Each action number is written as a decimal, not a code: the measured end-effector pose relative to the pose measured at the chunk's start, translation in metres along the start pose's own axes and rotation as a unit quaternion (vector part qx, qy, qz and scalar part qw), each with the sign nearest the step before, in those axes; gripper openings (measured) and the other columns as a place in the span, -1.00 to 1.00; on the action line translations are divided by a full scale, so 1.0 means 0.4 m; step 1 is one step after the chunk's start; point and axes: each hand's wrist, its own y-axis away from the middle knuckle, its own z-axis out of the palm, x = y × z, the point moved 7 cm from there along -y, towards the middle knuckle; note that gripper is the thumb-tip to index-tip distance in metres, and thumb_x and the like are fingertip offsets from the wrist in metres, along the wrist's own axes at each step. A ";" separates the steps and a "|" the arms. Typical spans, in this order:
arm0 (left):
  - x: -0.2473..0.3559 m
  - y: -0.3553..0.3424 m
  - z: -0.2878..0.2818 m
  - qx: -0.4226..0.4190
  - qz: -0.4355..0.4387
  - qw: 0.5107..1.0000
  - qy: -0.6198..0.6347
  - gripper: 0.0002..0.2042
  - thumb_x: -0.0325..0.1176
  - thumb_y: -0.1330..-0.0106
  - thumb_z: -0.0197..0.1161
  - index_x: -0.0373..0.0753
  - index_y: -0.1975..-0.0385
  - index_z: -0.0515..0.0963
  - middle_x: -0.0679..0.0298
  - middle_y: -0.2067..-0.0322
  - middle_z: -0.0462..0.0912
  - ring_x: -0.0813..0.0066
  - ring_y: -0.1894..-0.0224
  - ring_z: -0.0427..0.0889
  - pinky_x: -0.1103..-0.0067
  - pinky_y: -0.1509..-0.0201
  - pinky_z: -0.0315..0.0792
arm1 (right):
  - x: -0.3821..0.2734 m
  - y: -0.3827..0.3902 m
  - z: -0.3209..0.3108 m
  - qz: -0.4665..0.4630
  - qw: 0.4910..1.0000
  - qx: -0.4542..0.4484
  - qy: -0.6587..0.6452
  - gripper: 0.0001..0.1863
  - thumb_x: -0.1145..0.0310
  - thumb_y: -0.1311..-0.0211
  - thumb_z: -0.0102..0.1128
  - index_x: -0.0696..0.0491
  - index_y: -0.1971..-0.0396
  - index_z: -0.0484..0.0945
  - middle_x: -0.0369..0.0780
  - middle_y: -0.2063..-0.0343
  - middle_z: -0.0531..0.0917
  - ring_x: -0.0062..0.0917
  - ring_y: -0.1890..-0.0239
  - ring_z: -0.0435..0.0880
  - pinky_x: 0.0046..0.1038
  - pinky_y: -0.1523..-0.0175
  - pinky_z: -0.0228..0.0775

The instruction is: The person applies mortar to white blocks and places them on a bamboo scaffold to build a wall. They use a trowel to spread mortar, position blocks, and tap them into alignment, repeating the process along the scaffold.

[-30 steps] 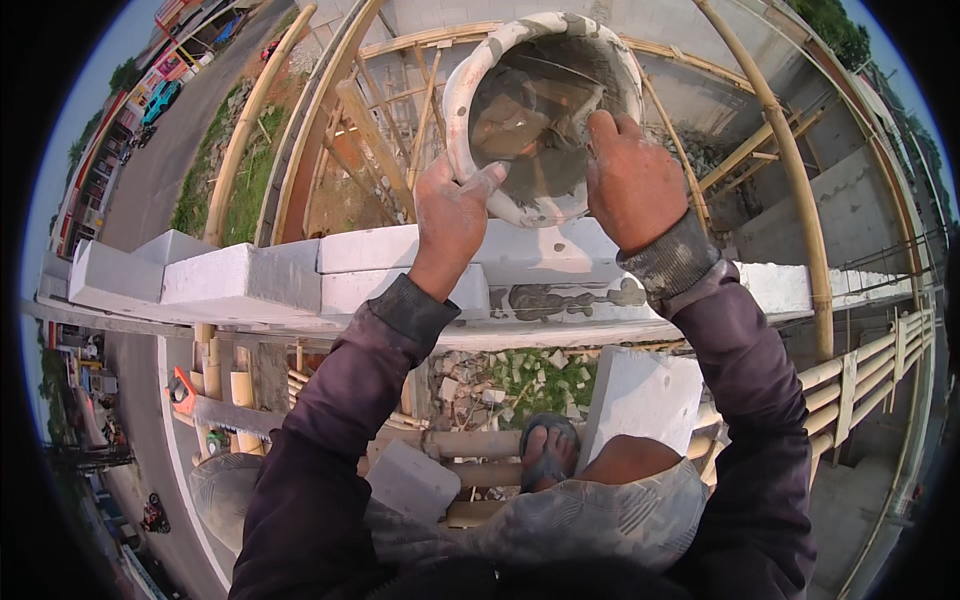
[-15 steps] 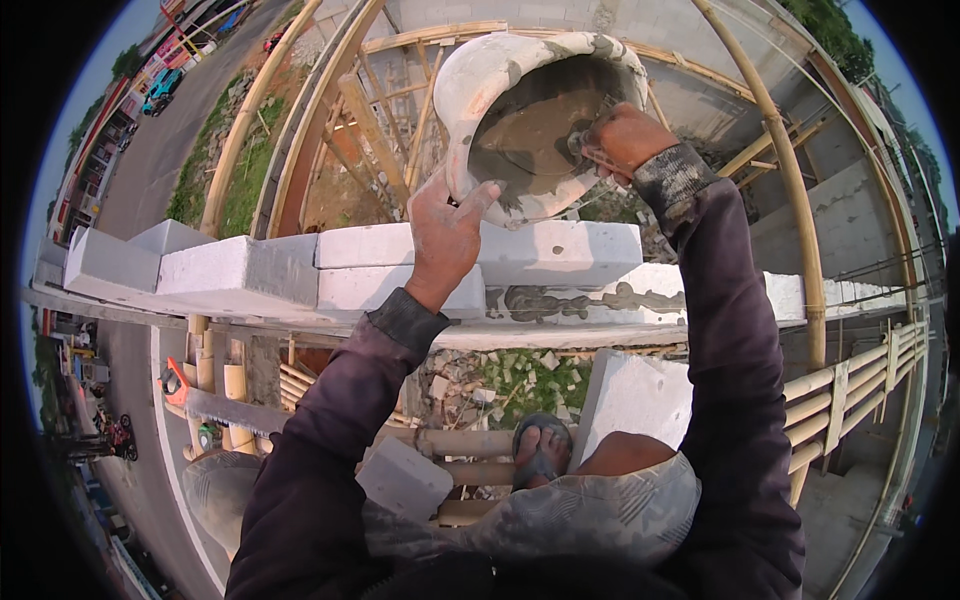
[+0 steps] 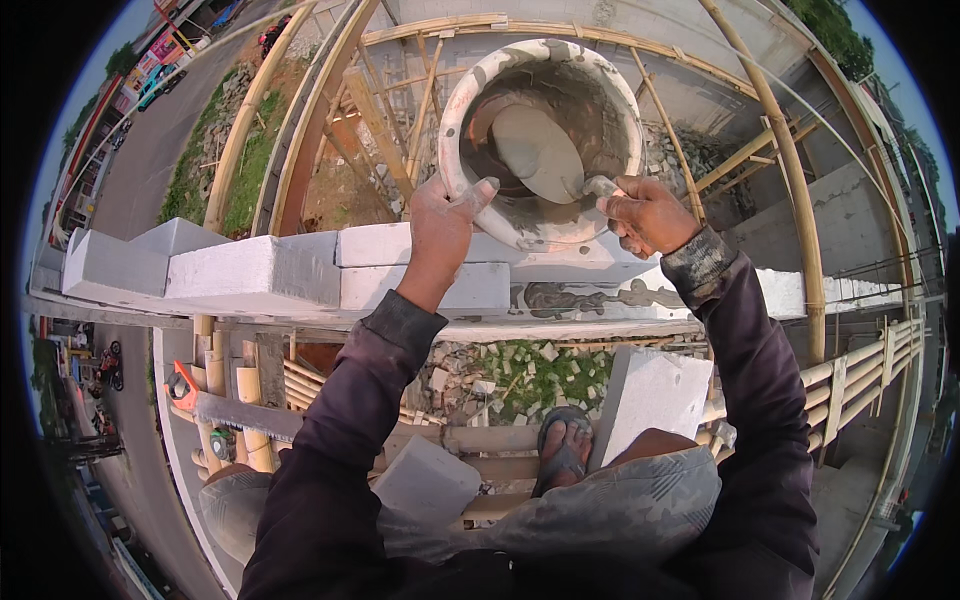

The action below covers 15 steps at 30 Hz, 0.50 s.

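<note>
A white, mortar-smeared bucket (image 3: 456,125) rests at the far side of a wall of white blocks (image 3: 427,288), its mouth turned up toward me. My left hand (image 3: 440,232) grips its near-left rim, thumb over the edge and fingers outside. At the near-right rim is my right hand (image 3: 650,215), its fingers curled closed; what they hold is hard to make out. Inside the bucket lies wet grey-brown mortar, with a paler, smooth oval patch (image 3: 540,155) reaching toward my right hand. Dabs of mortar (image 3: 570,298) lie on the wall top just below the bucket.
A handsaw (image 3: 235,412) with an orange handle lies at left on bamboo poles. Loose white blocks (image 3: 428,480) (image 3: 655,400) sit near my knees. My sandalled foot (image 3: 565,450) is on the bamboo platform. An upright bamboo pole (image 3: 790,190) stands at right. Rubble lies below.
The bucket has swung from a tilt toward the right to facing up at me, nearer the wall. My right hand has moved from inside its right side down to the near-right rim.
</note>
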 end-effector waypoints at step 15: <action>-0.006 -0.226 -0.052 -0.010 -0.172 0.984 0.055 -0.70 -0.38 -0.33 0.30 -0.43 0.08 0.43 0.09 0.16 0.50 0.19 0.10 0.60 0.18 0.02 0.63 | -0.031 0.422 -0.001 0.098 0.994 0.011 -0.048 -0.73 0.21 -0.23 0.25 0.13 0.30 0.55 -0.36 0.74 0.43 -0.74 0.82 0.36 -0.63 0.75 0.17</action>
